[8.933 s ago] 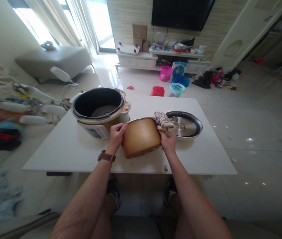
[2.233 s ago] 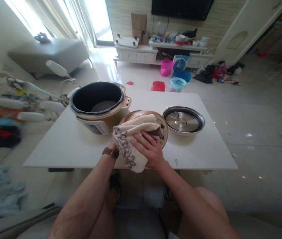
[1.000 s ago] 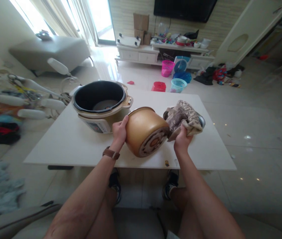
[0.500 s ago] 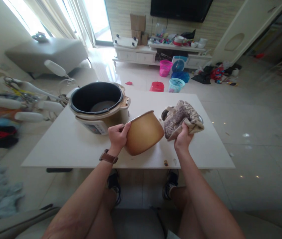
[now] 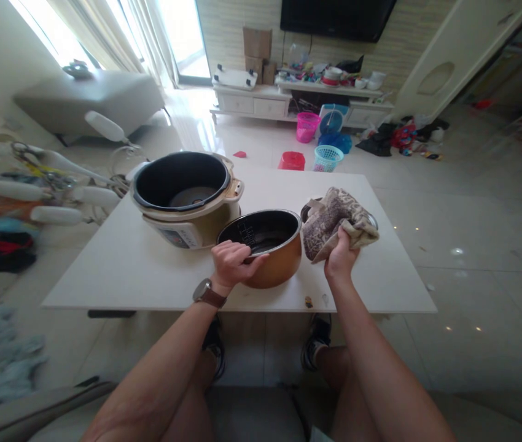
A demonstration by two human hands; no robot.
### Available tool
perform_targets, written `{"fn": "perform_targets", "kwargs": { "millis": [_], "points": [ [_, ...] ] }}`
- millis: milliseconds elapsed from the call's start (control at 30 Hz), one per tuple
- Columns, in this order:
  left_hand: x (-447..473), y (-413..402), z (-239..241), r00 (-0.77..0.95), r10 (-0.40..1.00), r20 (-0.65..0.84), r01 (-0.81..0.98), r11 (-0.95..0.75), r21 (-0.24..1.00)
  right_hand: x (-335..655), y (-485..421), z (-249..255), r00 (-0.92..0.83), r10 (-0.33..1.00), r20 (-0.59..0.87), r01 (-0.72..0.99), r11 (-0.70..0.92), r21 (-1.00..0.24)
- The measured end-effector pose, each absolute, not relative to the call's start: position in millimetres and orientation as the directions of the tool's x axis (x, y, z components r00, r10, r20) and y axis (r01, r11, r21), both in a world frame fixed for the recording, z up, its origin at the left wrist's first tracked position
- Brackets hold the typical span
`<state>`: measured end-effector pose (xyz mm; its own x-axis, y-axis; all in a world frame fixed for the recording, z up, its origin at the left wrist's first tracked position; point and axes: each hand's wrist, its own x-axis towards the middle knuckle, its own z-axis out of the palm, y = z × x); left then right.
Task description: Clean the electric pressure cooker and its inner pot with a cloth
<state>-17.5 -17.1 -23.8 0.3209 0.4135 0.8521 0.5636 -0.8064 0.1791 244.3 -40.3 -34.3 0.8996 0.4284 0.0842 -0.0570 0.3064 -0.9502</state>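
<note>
A golden inner pot (image 5: 276,261) with a dark inside stands upright on the white table (image 5: 127,270). My left hand (image 5: 233,263) grips its near rim, fingers curled over the edge. My right hand (image 5: 340,258) is closed on a patterned beige towel (image 5: 332,221), held just right of the pot. The towel hides most of a steel lid (image 5: 371,219) lying behind it. The open rice cooker body (image 5: 185,199) sits behind and left of the pot.
Whisks and utensils (image 5: 53,196) lie off the table's left side. Small crumbs (image 5: 307,301) lie by the front edge. Beyond the table are coloured baskets (image 5: 326,158) on the tiled floor, a TV cabinet (image 5: 288,101) and a grey sofa (image 5: 90,101).
The pot has turned from lying tilted with its bottom toward me to standing upright, mouth up. My left hand has shifted onto the near rim. The towel hand has barely moved.
</note>
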Motion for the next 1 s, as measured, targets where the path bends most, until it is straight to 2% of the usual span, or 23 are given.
{"fn": "perform_targets", "kwargs": {
  "millis": [200, 333, 500, 767, 867, 933, 1000],
  "points": [
    [-6.0, -18.5, -30.5, 0.401, 0.303, 0.864, 0.555, -0.831, 0.034, 247.4, -41.4, -32.5, 0.899, 0.429, 0.092, -0.059, 0.326, -0.944],
    [-0.6, -25.8, -35.5, 0.495, 0.268, 0.827, 0.517, -0.855, -0.032, 253.1, -42.3, -27.1, 0.929, 0.368, 0.042, -0.103, 0.367, -0.925],
    [1.1, -35.5, -41.4, 0.558, 0.269, 0.785, 0.499, -0.865, -0.058, 270.5, -43.3, -16.6, 0.945, 0.324, 0.049, -0.11, 0.454, -0.884],
    [10.4, -51.8, -45.0, 0.577, 0.233, 0.782, 0.473, -0.877, -0.088, 316.1, -45.4, -6.7, 0.983, 0.183, 0.001, -0.101, 0.548, -0.831],
    [12.8, -54.6, -45.8, 0.578, 0.247, 0.778, 0.47, -0.88, -0.07, 330.0, -48.6, -6.1, 0.967, 0.25, -0.035, -0.178, 0.576, -0.798],
    [12.9, -54.7, -45.8, 0.578, 0.248, 0.778, 0.464, -0.883, -0.063, 335.3, -53.6, -6.6, 0.926, 0.372, -0.065, -0.28, 0.559, -0.781],
    [12.3, -53.8, -45.5, 0.574, 0.249, 0.78, 0.462, -0.885, -0.058, 337.2, -61.0, -9.1, 0.848, 0.515, -0.124, -0.398, 0.466, -0.79]
  ]
}}
